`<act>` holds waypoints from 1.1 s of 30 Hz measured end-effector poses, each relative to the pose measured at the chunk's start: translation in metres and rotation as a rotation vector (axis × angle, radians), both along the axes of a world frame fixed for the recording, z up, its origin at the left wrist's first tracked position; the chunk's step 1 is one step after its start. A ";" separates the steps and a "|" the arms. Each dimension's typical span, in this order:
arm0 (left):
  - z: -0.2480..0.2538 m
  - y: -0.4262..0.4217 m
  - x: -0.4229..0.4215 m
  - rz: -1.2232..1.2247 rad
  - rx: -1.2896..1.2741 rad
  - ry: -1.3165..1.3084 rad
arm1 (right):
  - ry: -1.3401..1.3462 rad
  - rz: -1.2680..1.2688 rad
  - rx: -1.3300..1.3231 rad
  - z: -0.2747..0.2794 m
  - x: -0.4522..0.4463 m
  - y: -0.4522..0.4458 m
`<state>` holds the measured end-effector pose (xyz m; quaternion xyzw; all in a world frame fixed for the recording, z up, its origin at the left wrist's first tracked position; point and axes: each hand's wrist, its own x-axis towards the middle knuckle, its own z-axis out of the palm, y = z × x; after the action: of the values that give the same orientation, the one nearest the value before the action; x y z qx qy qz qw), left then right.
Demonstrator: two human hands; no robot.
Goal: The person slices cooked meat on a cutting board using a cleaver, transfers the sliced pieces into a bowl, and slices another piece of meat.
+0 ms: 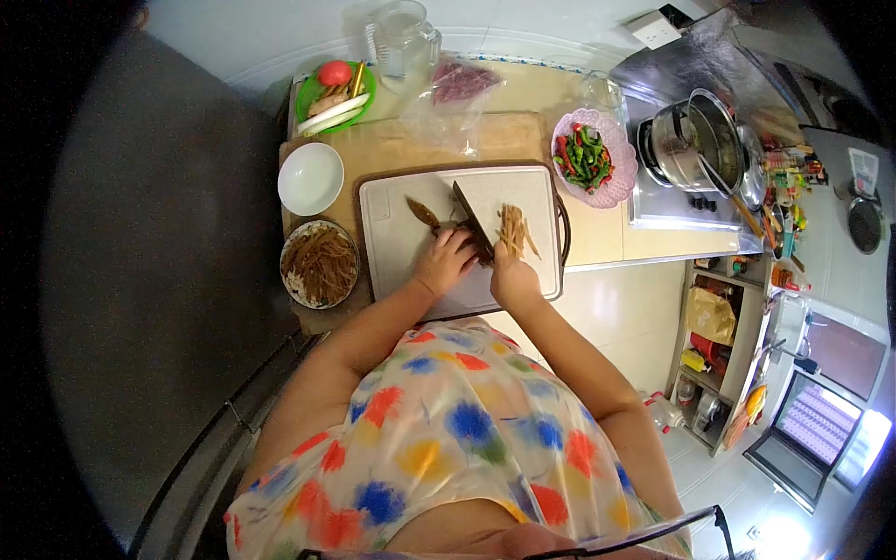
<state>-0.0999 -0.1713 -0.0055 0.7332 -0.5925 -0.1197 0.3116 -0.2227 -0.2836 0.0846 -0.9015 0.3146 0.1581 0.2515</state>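
My right hand [511,273] is closed round the handle end of a dark-bladed knife [473,222], whose blade slants across the pale cutting board [401,266]. My left hand [448,261] lies just left of the blade, its fingers bent down on a brown food piece, mostly hidden. Another brown pointed piece [422,211] rests on the board up and left of the fingers. To the right of the knife is a small pile of light brown strips [513,230].
At left stand a bowl of brown strips [319,264], a white bowl [311,179] and a green plate [303,97]. Behind are a jug [403,47] and bagged meat [464,82]. A pink plate [620,173] of cut peppers [584,159] and a pot [686,140] stand right.
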 end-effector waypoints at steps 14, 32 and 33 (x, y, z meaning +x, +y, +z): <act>-0.003 0.000 -0.003 0.034 -0.057 -0.059 | -0.211 -0.097 -0.036 -0.011 -0.034 -0.012; -0.014 -0.001 0.000 0.026 -0.045 -0.011 | 0.034 0.010 0.012 0.007 -0.012 -0.006; -0.012 -0.001 0.000 0.027 -0.044 -0.002 | 0.054 0.000 0.022 0.010 -0.010 -0.005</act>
<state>-0.0998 -0.1718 -0.0176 0.7344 -0.5851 -0.1018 0.3286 -0.2327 -0.2888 0.0947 -0.8941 0.3194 0.1861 0.2529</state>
